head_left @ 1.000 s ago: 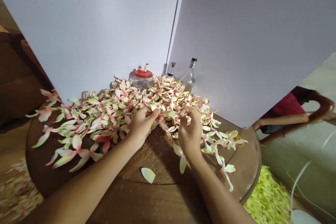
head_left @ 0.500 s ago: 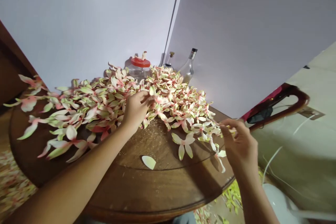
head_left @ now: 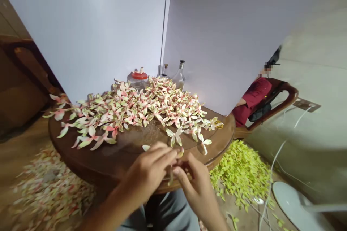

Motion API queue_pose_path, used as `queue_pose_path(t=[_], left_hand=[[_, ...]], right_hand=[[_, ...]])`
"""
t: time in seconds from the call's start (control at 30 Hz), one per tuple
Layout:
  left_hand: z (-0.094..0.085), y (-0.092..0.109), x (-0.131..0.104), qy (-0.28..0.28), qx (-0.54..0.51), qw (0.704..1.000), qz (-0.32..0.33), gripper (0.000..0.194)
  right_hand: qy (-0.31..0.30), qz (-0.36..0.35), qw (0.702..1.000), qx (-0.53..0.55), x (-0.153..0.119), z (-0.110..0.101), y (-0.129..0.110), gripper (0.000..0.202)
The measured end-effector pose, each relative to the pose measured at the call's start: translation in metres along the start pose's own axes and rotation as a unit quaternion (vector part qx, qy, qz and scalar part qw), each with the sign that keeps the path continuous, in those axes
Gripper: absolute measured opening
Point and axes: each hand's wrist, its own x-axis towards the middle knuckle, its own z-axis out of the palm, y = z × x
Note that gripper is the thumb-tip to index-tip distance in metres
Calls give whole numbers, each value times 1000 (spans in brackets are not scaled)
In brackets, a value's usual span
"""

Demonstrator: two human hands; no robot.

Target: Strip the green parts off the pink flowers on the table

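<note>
My left hand and my right hand meet above the table's front edge. A pink-and-green flower shows between them, mostly covered by my fingers, with its petals partly poking out above and below. The left fingers are closed on it. My right thumb and fingers are pinched together against it; what they hold is hidden. Beyond the hands, a wide heap of similar flowers covers the back of the round wooden table. A loose pale petal lies just behind my left hand.
A red-lidded jar and glass bottles stand behind the heap, against pale upright panels. Thin yellow loops lie at the table's right. Flower piles and yellow-green pieces cover floor areas. A person in a red sleeve sits beyond.
Both hands have drawn back from the heap and the table's right side and come together near the front edge, bringing the flower. The view has tilted and shifted, showing more floor and the seated person.
</note>
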Motion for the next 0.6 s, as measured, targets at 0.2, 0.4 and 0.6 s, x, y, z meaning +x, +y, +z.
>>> queue_pose_path(t=[0.2,0.4,0.6], left_hand=[[28,51,-100,93,-82,986,-107,38],[25,59,-117,78,-172,961,-204,18],[9,8,-73,114,-147,957,-222,21]], right_hand=[[-51,13,997,52,-65,23,-6,32],[-57,-19,997,40,-76,25,-17,32],[-75,-35,995,49,-12,30,2,34]])
